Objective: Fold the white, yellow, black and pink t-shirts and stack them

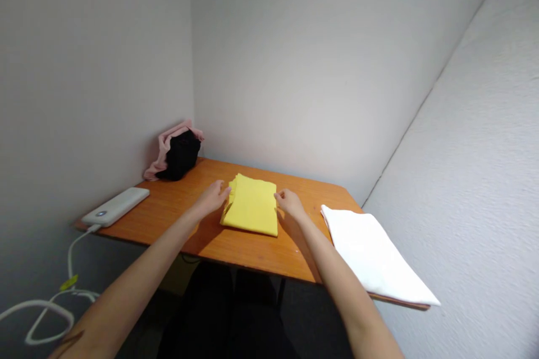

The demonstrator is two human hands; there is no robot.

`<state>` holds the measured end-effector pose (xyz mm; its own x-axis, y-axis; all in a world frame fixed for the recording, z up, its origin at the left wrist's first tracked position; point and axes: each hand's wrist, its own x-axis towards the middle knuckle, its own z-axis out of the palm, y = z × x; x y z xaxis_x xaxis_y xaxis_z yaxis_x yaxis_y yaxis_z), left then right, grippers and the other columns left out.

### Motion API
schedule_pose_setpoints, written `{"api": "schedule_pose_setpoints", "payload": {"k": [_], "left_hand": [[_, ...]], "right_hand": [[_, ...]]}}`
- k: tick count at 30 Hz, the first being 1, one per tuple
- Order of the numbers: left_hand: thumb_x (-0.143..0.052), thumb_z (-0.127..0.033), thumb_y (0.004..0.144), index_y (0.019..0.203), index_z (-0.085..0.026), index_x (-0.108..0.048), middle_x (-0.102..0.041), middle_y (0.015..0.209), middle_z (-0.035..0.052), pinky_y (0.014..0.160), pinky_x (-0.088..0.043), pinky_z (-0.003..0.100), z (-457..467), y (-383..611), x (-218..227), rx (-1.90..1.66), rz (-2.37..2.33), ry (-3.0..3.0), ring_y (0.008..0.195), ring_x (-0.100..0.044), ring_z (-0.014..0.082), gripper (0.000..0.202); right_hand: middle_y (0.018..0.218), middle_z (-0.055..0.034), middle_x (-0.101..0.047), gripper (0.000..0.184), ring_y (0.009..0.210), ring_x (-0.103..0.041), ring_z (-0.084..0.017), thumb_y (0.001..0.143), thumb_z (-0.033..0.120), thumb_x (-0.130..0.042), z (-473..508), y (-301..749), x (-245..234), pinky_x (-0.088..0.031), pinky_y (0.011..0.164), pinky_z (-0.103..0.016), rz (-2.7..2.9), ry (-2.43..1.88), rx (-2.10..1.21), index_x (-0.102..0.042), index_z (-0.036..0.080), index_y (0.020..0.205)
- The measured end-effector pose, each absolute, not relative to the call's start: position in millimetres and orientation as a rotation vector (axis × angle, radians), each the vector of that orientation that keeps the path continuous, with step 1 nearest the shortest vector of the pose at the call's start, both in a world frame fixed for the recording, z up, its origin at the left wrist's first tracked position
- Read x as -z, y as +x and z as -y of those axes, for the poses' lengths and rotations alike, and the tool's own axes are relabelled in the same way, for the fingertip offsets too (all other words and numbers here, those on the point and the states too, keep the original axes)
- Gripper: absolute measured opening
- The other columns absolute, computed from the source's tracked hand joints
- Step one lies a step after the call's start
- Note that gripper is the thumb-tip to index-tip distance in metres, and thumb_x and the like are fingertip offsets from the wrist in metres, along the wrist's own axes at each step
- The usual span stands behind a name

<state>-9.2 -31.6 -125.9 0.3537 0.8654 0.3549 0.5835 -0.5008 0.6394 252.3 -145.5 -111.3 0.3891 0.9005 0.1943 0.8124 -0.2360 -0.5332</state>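
Observation:
A folded yellow cloth [251, 205] lies in the middle of an orange wooden table [219, 244]. My left hand [214, 196] rests at the cloth's left edge, fingers curled and pinching the far left corner. On the opposite side, my right hand [288, 202] touches the cloth's right edge with its fingers bent against the fabric. Both forearms reach in from the bottom of the view.
A folded white cloth [373, 252] lies at the table's right end, overhanging the front edge. A black and pink bundle [177, 152] sits in the back left corner. A white power bank [115, 206] with a white cable [50, 305] lies at the left. Walls close in on three sides.

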Motion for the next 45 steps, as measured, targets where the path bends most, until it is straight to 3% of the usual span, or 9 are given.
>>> {"api": "schedule_pose_setpoints", "payload": {"k": [4, 9, 11, 15, 20, 33, 45], "left_hand": [[-0.040, -0.046, 0.091, 0.126, -0.006, -0.052, -0.057, 0.132, 0.0230, 0.105, -0.039, 0.043, 69.4, -32.7, 164.2, -0.800, -1.262, 2.377, 0.125, -0.053, 0.0320, 0.054], [-0.030, -0.051, 0.095, 0.127, -0.006, -0.052, -0.059, 0.129, 0.0225, 0.105, -0.038, 0.043, 91.5, -35.3, 179.5, -0.625, -1.282, 2.501, 0.123, -0.054, 0.0327, 0.060], [-0.029, -0.054, 0.094, 0.129, -0.006, -0.052, -0.058, 0.131, 0.0221, 0.107, -0.036, 0.044, 98.8, -33.6, 183.5, -0.572, -1.296, 2.545, 0.125, -0.052, 0.0336, 0.063], [-0.031, -0.058, 0.093, 0.139, -0.003, -0.043, -0.042, 0.147, 0.0244, 0.114, -0.023, 0.049, 113.1, -32.8, 189.8, -0.531, -1.369, 2.606, 0.138, -0.036, 0.0370, 0.073], [-0.024, -0.056, 0.095, 0.140, -0.003, -0.043, -0.044, 0.146, 0.0229, 0.113, -0.026, 0.046, 118.3, -34.4, 188.8, -0.526, -1.385, 2.656, 0.137, -0.039, 0.0351, 0.072], [-0.024, -0.055, 0.096, 0.134, -0.009, -0.048, -0.051, 0.141, 0.0208, 0.106, -0.031, 0.046, 122.7, -36.3, 183.7, -0.571, -1.413, 2.669, 0.130, -0.045, 0.0338, 0.065], [-0.026, -0.056, 0.095, 0.122, -0.014, -0.056, -0.055, 0.135, 0.0205, 0.102, -0.033, 0.046, 127.5, -39.1, 175.3, -0.631, -1.407, 2.642, 0.124, -0.049, 0.0341, 0.058]], "right_hand": [[0.096, -0.0164, -0.070, 0.035, 0.092, -0.064, -0.029, 0.088, 0.047, -0.056, 190.9, 235.9, 146.4, -0.044, 0.078, -0.034, 1.472, -2.212, -0.234, -0.066, 0.015, 0.094], [0.104, -0.0222, -0.068, 0.058, 0.098, -0.064, -0.033, 0.090, 0.061, -0.045, 222.4, 218.9, 152.0, -0.045, 0.081, -0.038, 1.542, -2.417, -0.175, -0.066, 0.010, 0.105], [0.106, -0.0236, -0.067, 0.063, 0.101, -0.063, -0.034, 0.091, 0.063, -0.042, 228.3, 213.0, 152.2, -0.045, 0.083, -0.039, 1.556, -2.447, -0.120, -0.067, 0.008, 0.106], [0.112, -0.0252, -0.065, 0.067, 0.107, -0.059, -0.036, 0.090, 0.065, -0.043, 234.4, 201.2, 157.2, -0.044, 0.088, -0.041, 1.532, -2.454, -0.040, -0.066, 0.005, 0.111], [0.113, -0.0258, -0.064, 0.067, 0.110, -0.057, -0.036, 0.091, 0.064, -0.042, 235.4, 191.4, 163.5, -0.042, 0.090, -0.043, 1.460, -2.453, 0.018, -0.064, 0.004, 0.113], [0.110, -0.0182, -0.064, 0.046, 0.107, -0.054, -0.033, 0.089, 0.057, -0.051, 236.5, 189.3, 173.1, -0.038, 0.086, -0.039, 1.412, -2.391, 0.083, -0.066, 0.014, 0.099], [0.080, -0.0046, -0.065, 0.024, 0.086, -0.058, -0.025, 0.085, 0.044, -0.055, 233.3, 195.3, 176.5, -0.039, 0.075, -0.032, 1.321, -2.198, -0.031, -0.056, 0.023, 0.074]]}}
